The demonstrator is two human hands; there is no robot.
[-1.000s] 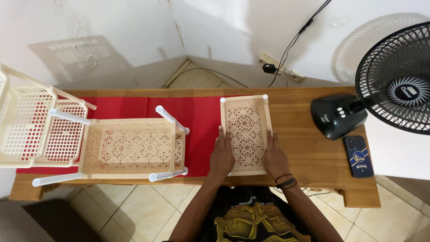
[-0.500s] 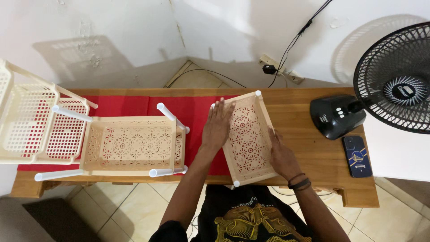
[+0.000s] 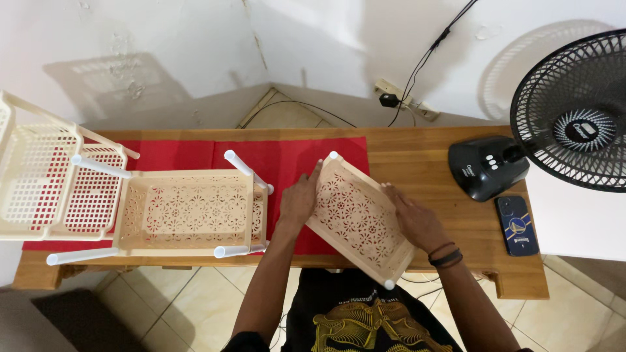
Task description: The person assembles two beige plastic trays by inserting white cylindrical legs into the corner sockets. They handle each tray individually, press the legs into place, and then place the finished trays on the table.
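Hands are working on a cream plastic tray with a flower-pattern bottom, which is lying tilted across the near edge of the wooden table. The tray is running from about ten o'clock to four o'clock, and its near corner with a white peg is hanging over the table edge, above the person's dark patterned shirt. The left hand is resting at the nine o'clock side of the tray, fingers stretched flat and pressing against the long rim, the thumb near the far corner peg; it is not closing around anything. The right hand is lying at the three o'clock side, fingers spread open on the opposite rim, touching it without a full grip. Two dark bands are sitting on the right wrist.

At nine o'clock from the tray, a second cream tray with four white legs is lying on its side on a red cloth, just beside the left hand. Further at nine o'clock, a cream basket rack with small square holes is standing at the table end, partly over the edge.

At three o'clock, a phone with a dark blue case is lying flat, well apart from the right hand. Just behind it a black fan is standing on its base. At twelve o'clock, on the floor by the white wall, a power strip with black cables is lying.
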